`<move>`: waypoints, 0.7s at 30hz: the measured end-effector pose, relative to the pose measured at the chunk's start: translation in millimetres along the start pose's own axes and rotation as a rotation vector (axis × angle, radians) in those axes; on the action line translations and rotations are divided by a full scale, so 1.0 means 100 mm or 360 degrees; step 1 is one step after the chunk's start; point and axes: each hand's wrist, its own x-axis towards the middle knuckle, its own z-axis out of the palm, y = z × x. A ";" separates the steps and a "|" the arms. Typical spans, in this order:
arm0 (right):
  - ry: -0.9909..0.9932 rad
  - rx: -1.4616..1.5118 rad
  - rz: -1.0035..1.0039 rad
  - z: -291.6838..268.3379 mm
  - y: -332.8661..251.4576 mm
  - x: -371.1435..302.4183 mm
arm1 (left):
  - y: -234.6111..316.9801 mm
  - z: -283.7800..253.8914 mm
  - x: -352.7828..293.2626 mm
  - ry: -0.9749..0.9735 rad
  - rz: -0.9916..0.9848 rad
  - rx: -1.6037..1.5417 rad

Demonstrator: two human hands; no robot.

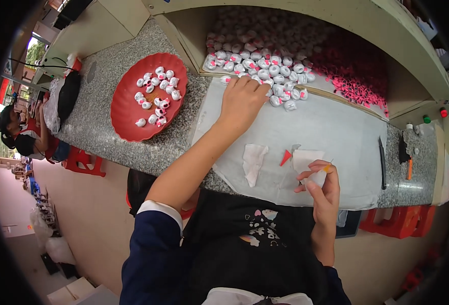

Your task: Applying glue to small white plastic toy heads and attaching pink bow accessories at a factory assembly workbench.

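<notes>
My left hand reaches across to the near edge of a pile of small white rounded pieces with pink parts. Its fingers are apart and bent down over the pieces, and I see nothing held in them. My right hand, closed, is above the near right of the white sheet. Pinched in it is a white cloth, along with a thin pointed tool with a yellow part. Beside it on the sheet are a flat white cloth piece, a small red piece and another white cloth scrap.
At the left stands a red scalloped bowl with several white pieces in it. Many small pink parts fill the right of the shelf. A dark slim tool lies at the sheet's right edge. Another person sits far left.
</notes>
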 end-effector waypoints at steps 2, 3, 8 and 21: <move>0.0004 0.0031 -0.0016 -0.09 0.01 -0.01 | 0.04 -0.08 0.01 -0.0028 0.0060 0.0014; -0.0002 0.0053 -0.0039 -0.12 0.01 -0.02 | 0.13 -0.22 0.00 -0.0099 -0.0260 -0.0484; 0.0141 -0.0006 -0.0012 0.02 -0.13 0.03 | 0.44 -0.40 -0.38 -0.0206 -0.1086 -0.2386; 0.0589 0.0215 -0.0652 0.13 -0.18 -0.02 | 0.94 -0.43 -0.87 0.0108 -0.1267 -0.2985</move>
